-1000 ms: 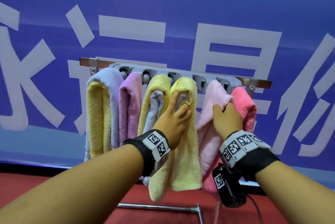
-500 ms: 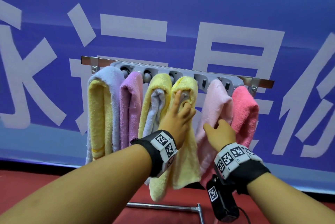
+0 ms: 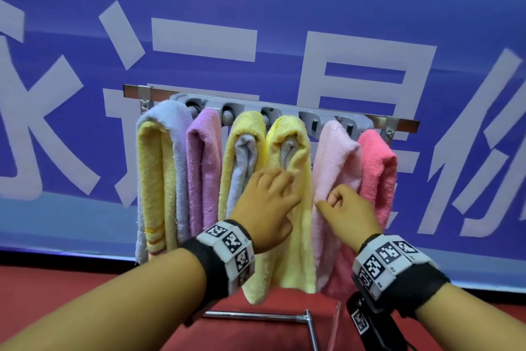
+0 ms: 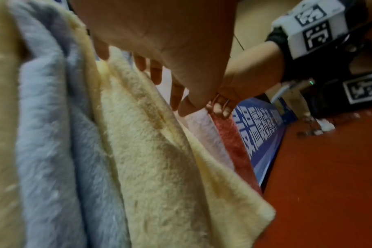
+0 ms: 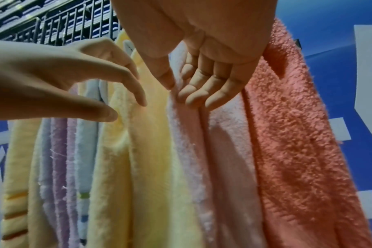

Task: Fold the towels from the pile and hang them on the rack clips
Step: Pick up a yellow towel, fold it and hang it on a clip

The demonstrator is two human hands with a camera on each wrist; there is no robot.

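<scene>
A grey clip rack (image 3: 284, 111) on a metal bar carries several folded towels side by side. My left hand (image 3: 273, 194) lies with straight fingers on the front of the fourth towel, a yellow one (image 3: 296, 237) wrapped over a grey one. The left wrist view shows those fingertips (image 4: 157, 75) brushing the yellow pile. To the right, my right hand (image 3: 336, 202) is loosely curled against the light pink towel (image 3: 336, 157). Its thumb and fingertips (image 5: 187, 97) touch the pink fold without enclosing it. A coral towel (image 3: 375, 174) hangs furthest right.
Left of my hands hang a lilac-and-yellow towel (image 3: 159, 174), a purple towel (image 3: 203, 168) and another yellow-over-grey towel (image 3: 242, 151). A blue banner (image 3: 284, 9) stands right behind the rack. The rack's chrome base tube (image 3: 256, 316) lies on the red floor (image 3: 57, 308).
My left hand slid down from the top fold of the yellow towel to its middle. My right hand let go of the pink towel's top and dropped lower, fingers curling.
</scene>
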